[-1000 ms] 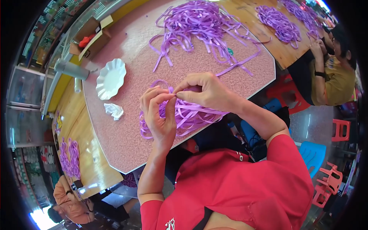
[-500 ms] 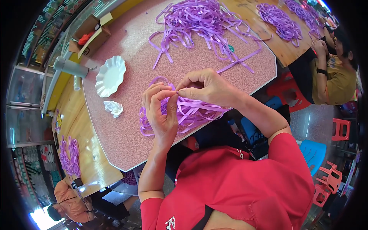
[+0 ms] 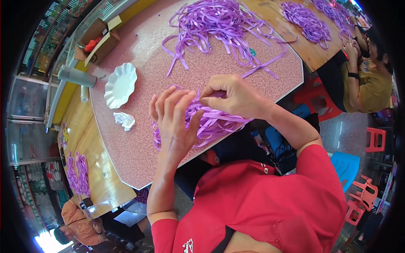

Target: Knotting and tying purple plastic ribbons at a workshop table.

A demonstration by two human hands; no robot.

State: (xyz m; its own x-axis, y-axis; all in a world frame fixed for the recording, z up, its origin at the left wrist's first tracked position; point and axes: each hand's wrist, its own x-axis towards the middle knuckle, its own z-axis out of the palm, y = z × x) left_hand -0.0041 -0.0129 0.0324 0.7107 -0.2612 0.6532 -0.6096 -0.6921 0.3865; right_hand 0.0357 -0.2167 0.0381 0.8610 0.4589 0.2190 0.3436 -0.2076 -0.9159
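A loose heap of purple ribbon [image 3: 217,124] lies at the near edge of the pink speckled table [image 3: 122,156]. Above its left part, my left hand [image 3: 171,120] has its fingers spread and shows nothing in its grasp. My right hand [image 3: 236,97] hovers over the heap's far side, thumb and forefinger brought together in a pinch. Whatever is between those fingertips is too small to make out. A bigger tangle of purple ribbon [image 3: 211,21] spreads across the far part of the table, with loose ends trailing toward the right edge.
Left of my hands sit a white scalloped plate [image 3: 121,85] and a crumpled tissue [image 3: 124,121]. A cardboard box [image 3: 99,48] and grey cylinder [image 3: 77,76] stand behind. More ribbon bundles [image 3: 78,175] lie on the wooden table. People sit at right [image 3: 371,90] and lower left [image 3: 78,223].
My left hand has let go of its pinch and moved slightly left, its fingers spreading. The right hand stays nearly in place, still pinched.
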